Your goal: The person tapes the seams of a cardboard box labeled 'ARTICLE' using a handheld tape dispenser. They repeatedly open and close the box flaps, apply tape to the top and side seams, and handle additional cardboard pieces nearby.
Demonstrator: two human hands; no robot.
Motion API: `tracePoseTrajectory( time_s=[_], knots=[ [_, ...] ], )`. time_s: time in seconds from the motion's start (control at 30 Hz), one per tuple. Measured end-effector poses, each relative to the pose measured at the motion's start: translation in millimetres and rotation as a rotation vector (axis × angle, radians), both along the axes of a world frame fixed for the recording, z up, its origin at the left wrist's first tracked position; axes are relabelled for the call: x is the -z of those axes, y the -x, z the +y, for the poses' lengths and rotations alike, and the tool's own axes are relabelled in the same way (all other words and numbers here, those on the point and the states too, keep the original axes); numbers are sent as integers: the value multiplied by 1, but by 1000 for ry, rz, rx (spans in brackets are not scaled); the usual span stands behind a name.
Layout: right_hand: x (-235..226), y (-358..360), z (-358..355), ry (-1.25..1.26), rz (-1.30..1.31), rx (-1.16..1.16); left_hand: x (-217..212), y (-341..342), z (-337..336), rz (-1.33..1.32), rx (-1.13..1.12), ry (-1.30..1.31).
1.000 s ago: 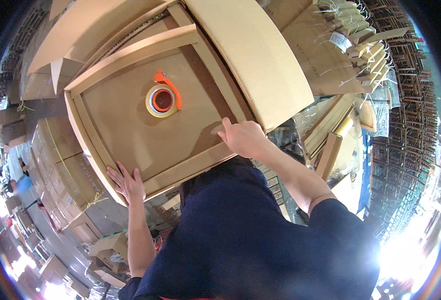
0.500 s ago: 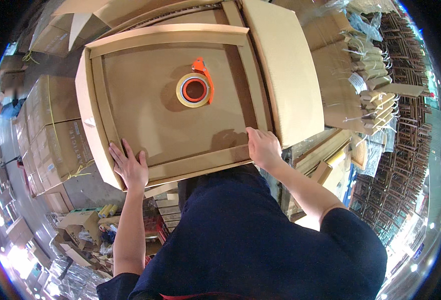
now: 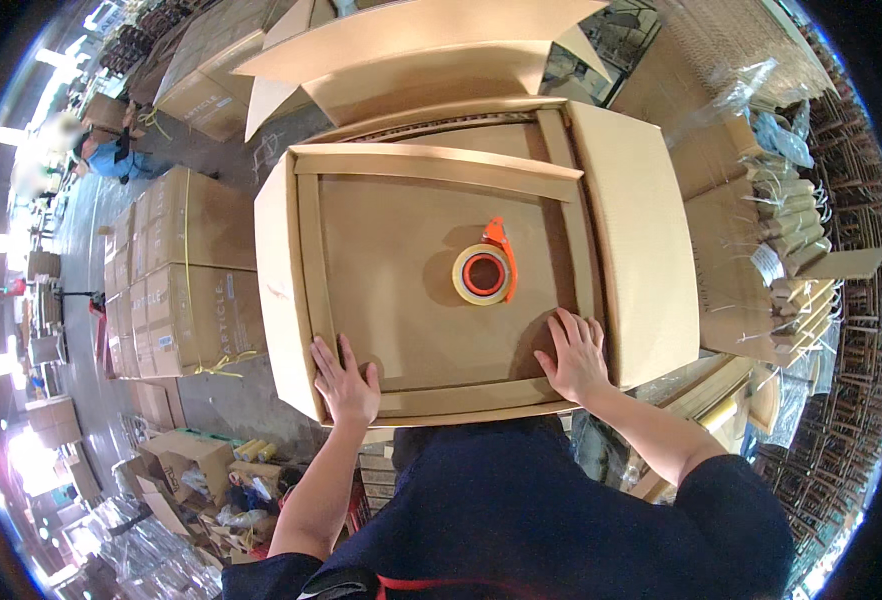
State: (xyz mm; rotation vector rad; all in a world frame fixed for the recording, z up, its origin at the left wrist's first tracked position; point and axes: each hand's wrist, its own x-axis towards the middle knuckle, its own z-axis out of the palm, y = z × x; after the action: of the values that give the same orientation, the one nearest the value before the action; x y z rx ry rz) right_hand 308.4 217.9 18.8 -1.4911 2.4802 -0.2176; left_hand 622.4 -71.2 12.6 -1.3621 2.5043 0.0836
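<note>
Cardboard tray (image 3: 391, 310) is placed before the torso (image 3: 531, 510), between both hands; its support is hidden. At left, the side wall is judged stiff but easily dented, best held at the near corner. There the left hand (image 3: 347, 388) is laid with fingers spread over the edge strip, thumb apart; nothing is pinched. Mid-tray, the broad panel is judged light and bendable, better borne by its framed edges than by its centre. Right of centre, the tape dispenser (image 3: 504, 262) is rested loose, and could be made to slide by tilting. Farther right, the right hand (image 3: 575, 362) is spread, fingers slightly bent, by the near-right corner; its pressure cannot be told. Beyond, the wide side flap (image 3: 641, 240) is judged springy, a poor hold. Against the frame half a second earlier, the left hand is found at the same corner, the dispenser on the same part of the panel; the right hand, then curled, is now opened. Tray and surroundings are shifted rightward and lower in view.
</note>
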Motion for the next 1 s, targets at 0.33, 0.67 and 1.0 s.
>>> tracePoseTrajectory(
  time_s=[0.33,0.67,1.0],
  knots=[
    [6,32,-48,525,20,249,-6,8,-20,185,-48,-109],
    [-32,190,-271,21,193,200,-22,168,-172,813,490,33],
    [-52,230,-288,103,-129,124,-37,311,-328,420,693,-31]
  ],
)
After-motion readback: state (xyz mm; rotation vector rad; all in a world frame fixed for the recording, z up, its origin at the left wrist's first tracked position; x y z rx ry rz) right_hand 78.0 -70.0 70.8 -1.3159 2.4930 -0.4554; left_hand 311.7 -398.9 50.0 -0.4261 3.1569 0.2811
